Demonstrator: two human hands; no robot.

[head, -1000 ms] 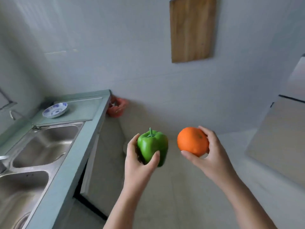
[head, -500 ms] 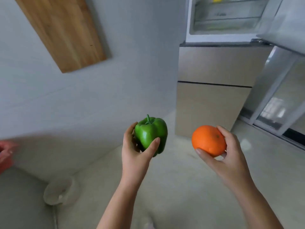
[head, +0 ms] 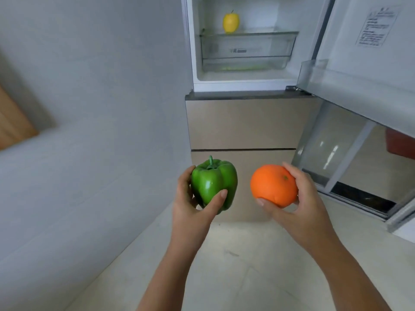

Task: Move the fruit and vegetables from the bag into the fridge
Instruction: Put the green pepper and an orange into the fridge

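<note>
Fridge [head: 244, 122]: standing ahead, upper compartment lying open, door [head: 370, 63] hanging out at right.
Left hand [head: 190, 207]: gripping green pepper [head: 213, 182], stem pointing up, outside the fridge.
Right hand [head: 305, 203]: cupping orange [head: 272, 185], fingers curling round it, just beside the pepper.
Yellow pepper [head: 230, 21]: sitting upright on the inside shelf.

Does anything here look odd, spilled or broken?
Nothing stands out. The fridge door is open, a yellow pepper sits upright on the shelf, and the green bell pepper in the left hand and the orange in the right hand look whole.
</note>
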